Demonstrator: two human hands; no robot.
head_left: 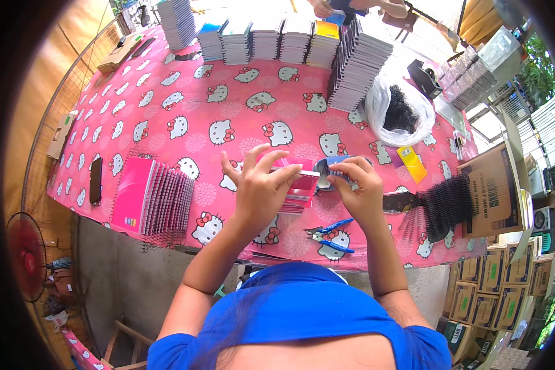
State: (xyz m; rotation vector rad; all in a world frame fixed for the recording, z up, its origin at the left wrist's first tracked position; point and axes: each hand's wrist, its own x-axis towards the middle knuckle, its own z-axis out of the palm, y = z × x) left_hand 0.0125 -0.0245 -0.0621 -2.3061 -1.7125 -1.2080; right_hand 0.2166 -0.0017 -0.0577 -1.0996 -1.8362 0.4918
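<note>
My left hand (262, 188) is closed on a small pink memo pad (296, 194), thumb and fingers at its upper edge, over the table's middle. Beside it, my right hand (361, 188) is closed in a pinch near a shiny grey-blue rounded object (322, 174). What sits between the right fingertips is too small to make out. Blue-handled pliers (336, 235) lie on the table below the hands. To the left stands a row of pink spiral notebooks (151, 200), wire edges showing. A pile of black spiral coils (441, 206) lies to the right.
A pink patterned cloth (222, 132) covers the table. Stacked notebooks (296, 43) line the far side, near another person's hand (322, 8). On the right are a white plastic bag (375, 111) of black coils, a yellow notebook (412, 164) and a cardboard box (490, 194).
</note>
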